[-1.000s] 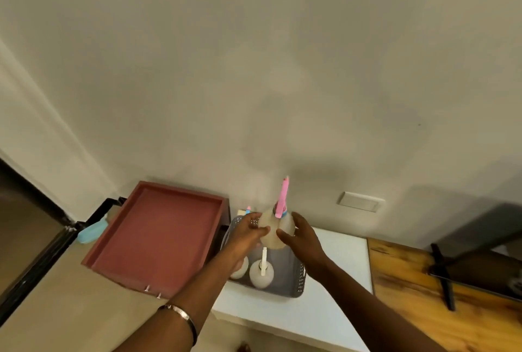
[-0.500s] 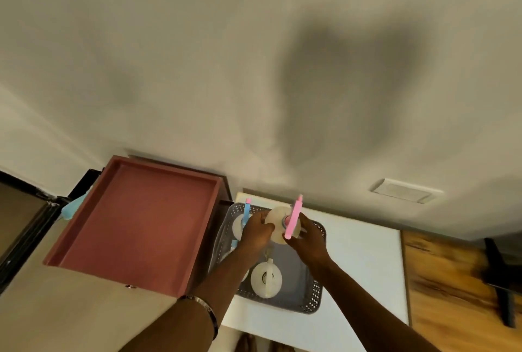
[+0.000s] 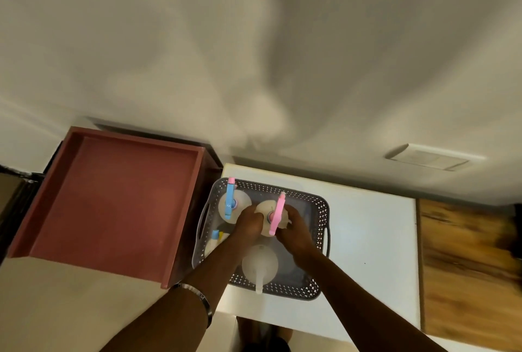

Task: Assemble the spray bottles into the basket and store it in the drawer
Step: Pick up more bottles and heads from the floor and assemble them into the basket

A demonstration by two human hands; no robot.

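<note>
Bottles: you have four spray bottles in the basket (image 3: 320, 211) — the pink-nozzle bottle (image 3: 276, 216) in your hands, a blue-nozzle bottle (image 3: 232, 201) at the far left corner, a white-nozzle bottle (image 3: 260, 267) at the near side, and a fourth bottle (image 3: 217, 237) with a blue and yellow top, mostly hidden under your left forearm.
Baskets: one, grey and perforated, with a handle slot at each end; it sits on the white table (image 3: 372, 224), just beside the drawer.
Drawers: one reddish drawer (image 3: 113, 204), pulled open to the left of the basket, its floor bare.
Left hand: your left hand (image 3: 250, 223) curls round the left side of the pink-nozzle bottle.
Right hand: your right hand (image 3: 293, 228) grips the same bottle from the right — fingers wrapped on its body.
Pink-nozzle bottle: upright, inside the basket's far half, between your two hands.
Wrist: one metal bangle (image 3: 199, 299) on your left arm.
Writing: no label or brand is legible on any bottle; the picture is too blurred.
Other: one pale wall plate (image 3: 429, 157); a wooden surface (image 3: 466, 267) to the right of the table.
</note>
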